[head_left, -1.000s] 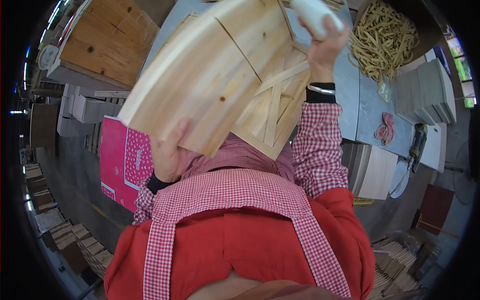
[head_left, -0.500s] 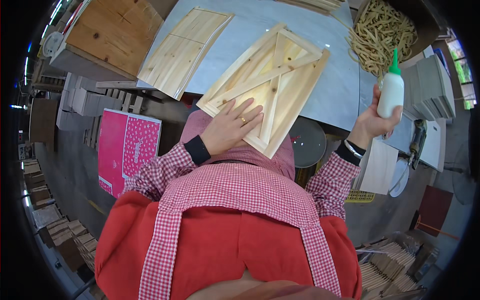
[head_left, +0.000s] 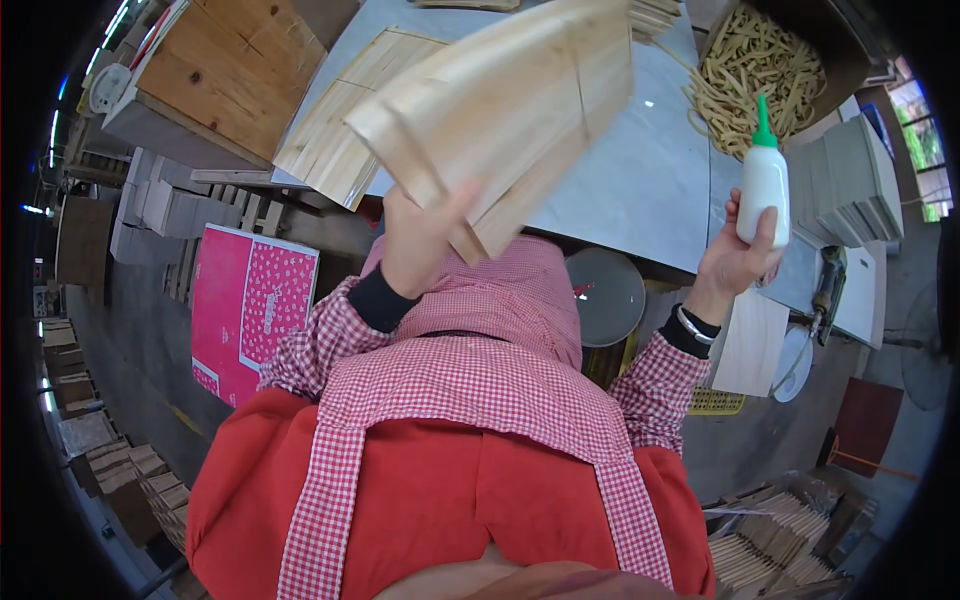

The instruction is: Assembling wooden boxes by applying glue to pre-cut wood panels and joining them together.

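Observation:
My left hand (head_left: 428,232) grips the near end of a pale wooden panel (head_left: 500,110), which is lifted and tilted above the table and blurred by motion. Its thumb lies over the panel's edge; the other fingers are partly hidden. Out to the right, my right hand (head_left: 738,250) is wrapped round a white squeeze bottle (head_left: 764,195) with a green nozzle, held upright. Behind the raised panel, another flat wooden panel (head_left: 325,160) lies on the table's left part, partly covered from view.
The grey-white table (head_left: 630,190) spans the front. A box of tan strips (head_left: 765,65) stands at its far right, near stacked grey boards (head_left: 855,185). A wooden box (head_left: 215,75) is at the left. Below the table edge are a round stool (head_left: 608,300) and a pink carton (head_left: 225,310).
The cross-braced panel has come up off my lap and table edge and turned over, with my left hand now gripping its end instead of lying flat. The bottle shifted slightly left.

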A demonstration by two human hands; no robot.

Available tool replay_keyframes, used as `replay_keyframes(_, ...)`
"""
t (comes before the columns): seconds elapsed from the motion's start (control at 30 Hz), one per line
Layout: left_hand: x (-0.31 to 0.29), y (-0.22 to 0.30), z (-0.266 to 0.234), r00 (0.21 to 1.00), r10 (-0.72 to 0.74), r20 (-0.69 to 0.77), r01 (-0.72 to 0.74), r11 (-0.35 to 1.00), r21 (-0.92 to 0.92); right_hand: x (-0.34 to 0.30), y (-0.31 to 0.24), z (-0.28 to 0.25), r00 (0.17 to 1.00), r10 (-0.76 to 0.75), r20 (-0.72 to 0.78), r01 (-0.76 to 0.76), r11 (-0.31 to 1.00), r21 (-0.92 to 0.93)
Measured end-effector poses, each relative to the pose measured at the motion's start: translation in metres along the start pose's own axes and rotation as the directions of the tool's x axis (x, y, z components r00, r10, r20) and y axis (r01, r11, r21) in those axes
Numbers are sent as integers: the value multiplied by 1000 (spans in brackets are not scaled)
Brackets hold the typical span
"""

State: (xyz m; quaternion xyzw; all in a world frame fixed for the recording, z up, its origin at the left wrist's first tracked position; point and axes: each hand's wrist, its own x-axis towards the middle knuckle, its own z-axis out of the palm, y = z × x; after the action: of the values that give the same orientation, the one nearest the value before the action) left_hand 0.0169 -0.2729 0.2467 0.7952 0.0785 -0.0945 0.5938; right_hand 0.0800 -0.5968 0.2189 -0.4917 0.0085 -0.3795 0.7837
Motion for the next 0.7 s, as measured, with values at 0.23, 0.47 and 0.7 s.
replay_keyframes(0.23, 5, -95, 23, 962, -183, 204, 246, 253, -936, 10, 34, 48, 996, 71, 51, -70, 997, -13)
replay_keyframes(0.47, -6, -97, -2, 863, -387, 325, 477, 408, -779, 46, 129, 67, 967, 172, 190, -146, 979, -141)
replay_keyframes(0.7, -11, -84, -10, 858, -406, 315, 493, 483, -724, 53, 164, 90, 896, 379, 232, -305, 904, -300)
